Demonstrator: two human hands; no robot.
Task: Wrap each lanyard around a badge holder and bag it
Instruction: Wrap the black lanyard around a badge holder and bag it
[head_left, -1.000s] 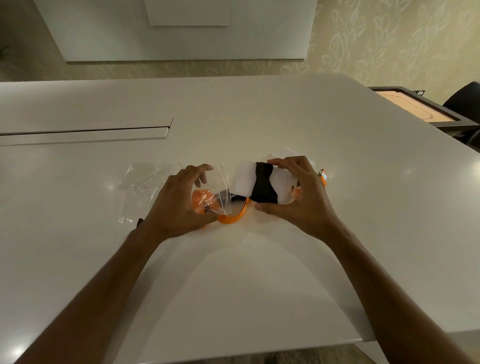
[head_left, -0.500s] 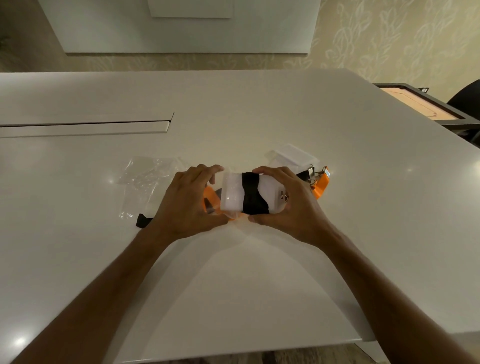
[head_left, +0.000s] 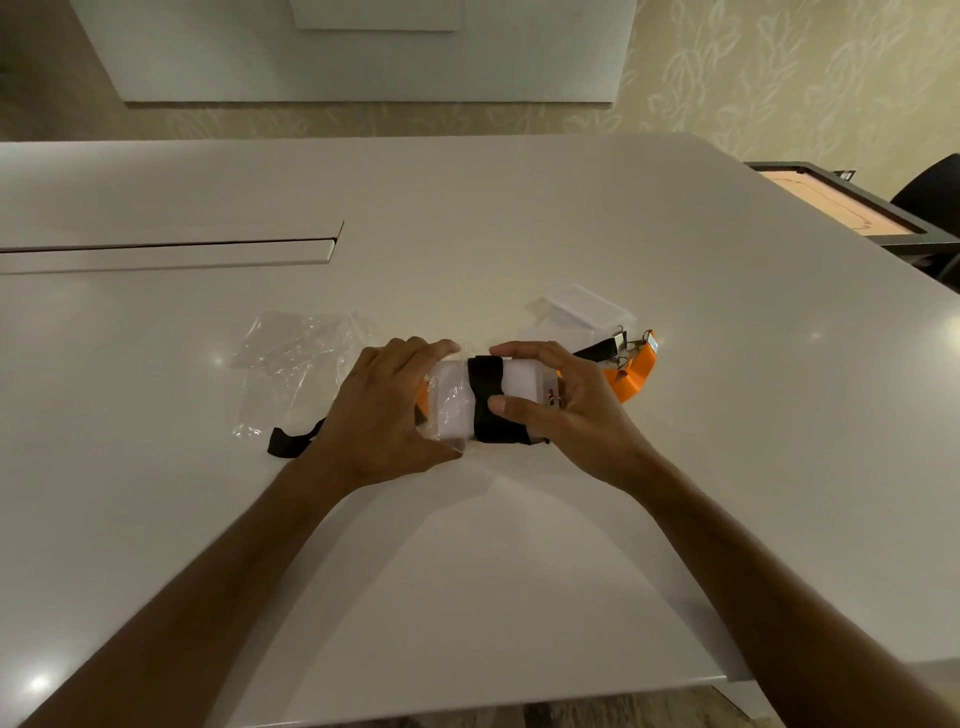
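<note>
We're watching the right hand pinching the badge holder, wrapped in a black lanyard, just above the surface while the left hand is gripping a clear bag over its end.

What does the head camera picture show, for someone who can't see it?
Two hands, left and right, slide a badge holder wrapped in a black lanyard into a clear bag over a white table. More bags and lanyards lie nearby.
</note>
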